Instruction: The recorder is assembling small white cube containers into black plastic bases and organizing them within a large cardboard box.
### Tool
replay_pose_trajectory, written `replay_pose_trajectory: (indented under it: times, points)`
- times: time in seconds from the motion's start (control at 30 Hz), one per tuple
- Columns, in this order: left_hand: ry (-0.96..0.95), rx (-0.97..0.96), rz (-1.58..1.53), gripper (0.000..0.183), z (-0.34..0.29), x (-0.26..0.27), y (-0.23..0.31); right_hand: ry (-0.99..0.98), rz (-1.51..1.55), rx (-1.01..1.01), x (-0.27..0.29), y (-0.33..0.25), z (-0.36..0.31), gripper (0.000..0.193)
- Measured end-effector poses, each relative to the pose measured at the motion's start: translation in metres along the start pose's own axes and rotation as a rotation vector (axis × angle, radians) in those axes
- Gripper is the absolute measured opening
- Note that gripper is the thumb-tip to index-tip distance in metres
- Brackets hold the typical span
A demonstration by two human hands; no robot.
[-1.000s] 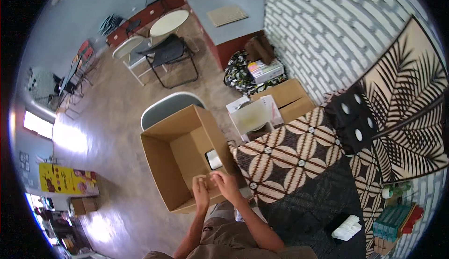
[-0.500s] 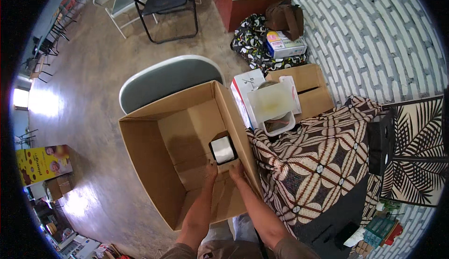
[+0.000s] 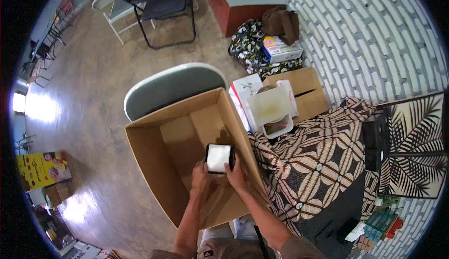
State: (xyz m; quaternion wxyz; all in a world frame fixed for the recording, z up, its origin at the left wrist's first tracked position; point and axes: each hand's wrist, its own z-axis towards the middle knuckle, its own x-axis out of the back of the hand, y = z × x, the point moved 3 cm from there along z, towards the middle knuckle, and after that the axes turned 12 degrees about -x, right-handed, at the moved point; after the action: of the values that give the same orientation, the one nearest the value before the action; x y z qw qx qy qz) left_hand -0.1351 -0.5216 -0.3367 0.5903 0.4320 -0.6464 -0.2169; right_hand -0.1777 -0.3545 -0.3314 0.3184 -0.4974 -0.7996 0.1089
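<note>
Both hands reach inside a large open cardboard box [image 3: 148,160]. Between them is a small rectangular thing with a black edge and a bright white top [image 3: 219,157]; its exact kind I cannot make out. My left hand [image 3: 199,176] closes on its lower left corner. On the lower right side, my right hand [image 3: 237,175] grips it with the thumb lying over the white top. The fingers underneath are hidden. Above the bottom of the box, the thing sits close to the right wall.
The box rests against a grey folding chair [image 3: 175,88]. To its right are a patterned cloth [image 3: 322,151], a whitish translucent lid [image 3: 269,105] over a plastic tub [image 3: 279,129], and a flattened carton [image 3: 304,93]. A black folding chair [image 3: 163,8] stands farther back; white brick wall [image 3: 369,39] lines the right.
The black-edged thing looks raised and larger. My hands have moved up along its sides from below its near edge, the left one now farther left. The whole view has shifted slightly.
</note>
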Motion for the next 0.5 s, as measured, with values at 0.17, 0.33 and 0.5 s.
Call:
replay_pose_trajectory:
  times: [0.17,0.33,0.5]
  points:
    - [-0.067,-0.175,0.074,0.030,-0.023,0.114,0.123,0.143,0.058,0.745,0.074,-0.073,-0.104,0.056]
    - [-0.169,-0.406,0.056,0.028,-0.047,0.133,0.263,0.184,0.168,0.598,0.167,-0.069,-0.184,0.040]
    - [-0.179,-0.564,-0.295,0.036,-0.078,0.059,0.340,0.331,0.644,0.350,0.253,0.002,-0.231,0.030]
